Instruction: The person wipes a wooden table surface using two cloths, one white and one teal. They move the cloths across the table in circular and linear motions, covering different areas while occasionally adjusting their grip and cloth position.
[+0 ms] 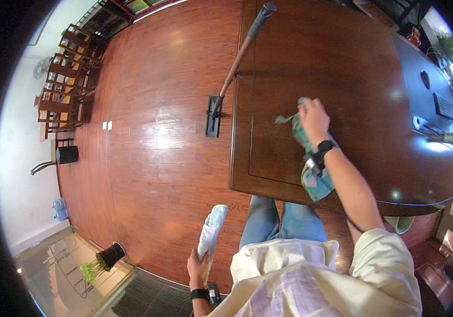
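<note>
On the dark wooden desk (284, 142), my right hand (315, 120) is closed on a green cloth (319, 185). Part of the cloth hangs below the wrist toward the desk's near edge, and one end pokes out left of the fingers. The hand and cloth are slightly blurred. Low on my left side, away from the desk, my left hand (198, 268) grips a long, pale, rolled-up cloth (213, 228) by its lower end. Its upper end points away from me.
A flat mop (213, 116) stands on the wooden floor (158, 174), its handle leaning against the desk's left edge. A keyboard (444, 105) lies at the desk's far right. Wooden chairs (60, 111) line the left wall, with a water jug (60, 209) and potted plant (110, 257) nearer.
</note>
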`<state>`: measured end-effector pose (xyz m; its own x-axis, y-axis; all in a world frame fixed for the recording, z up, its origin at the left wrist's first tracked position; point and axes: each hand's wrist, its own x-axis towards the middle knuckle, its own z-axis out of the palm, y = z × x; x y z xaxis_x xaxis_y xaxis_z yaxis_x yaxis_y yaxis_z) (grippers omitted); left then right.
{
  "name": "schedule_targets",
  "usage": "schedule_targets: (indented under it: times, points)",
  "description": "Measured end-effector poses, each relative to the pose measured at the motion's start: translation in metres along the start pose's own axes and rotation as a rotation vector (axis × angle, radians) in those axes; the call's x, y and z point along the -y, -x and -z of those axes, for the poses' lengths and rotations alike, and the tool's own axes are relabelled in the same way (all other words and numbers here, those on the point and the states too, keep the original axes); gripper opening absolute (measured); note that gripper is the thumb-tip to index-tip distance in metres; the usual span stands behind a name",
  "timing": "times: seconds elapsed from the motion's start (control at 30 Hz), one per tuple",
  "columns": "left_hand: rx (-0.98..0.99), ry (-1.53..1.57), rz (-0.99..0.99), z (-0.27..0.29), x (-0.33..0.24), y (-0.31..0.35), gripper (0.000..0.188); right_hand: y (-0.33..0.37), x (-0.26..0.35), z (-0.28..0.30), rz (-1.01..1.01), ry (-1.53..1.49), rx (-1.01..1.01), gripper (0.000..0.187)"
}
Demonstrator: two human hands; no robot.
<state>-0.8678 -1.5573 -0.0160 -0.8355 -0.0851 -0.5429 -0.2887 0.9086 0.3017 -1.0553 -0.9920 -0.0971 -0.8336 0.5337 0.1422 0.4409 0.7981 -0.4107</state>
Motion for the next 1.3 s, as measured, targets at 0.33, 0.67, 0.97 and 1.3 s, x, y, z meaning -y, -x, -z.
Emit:
schedule_targets:
  times: [0.33,0.67,0.97,1.3]
  points:
    - [0.303,-0.115,-0.008,0.026,-0.051,-0.009,0.037,0.109,0.179,-0.054,0.299,-0.254,0.384,0.016]
    - [-0.031,-0.348,-0.189,0.071,-0.118,-0.063,0.035,-0.019,0.004,0.005,-0.110,-0.165,-0.020,0.019]
    - [-0.534,-0.294,-0.369,0.091,-0.225,-0.113,0.034,0.044,-0.346,0.181,-0.799,0.236,-0.203,0.045]
    - [-0.122,-0.581,-1.175,0.005,-0.374,-0.125,0.062,0.065,-0.227,0.169,-0.209,0.062,-0.324,0.064]
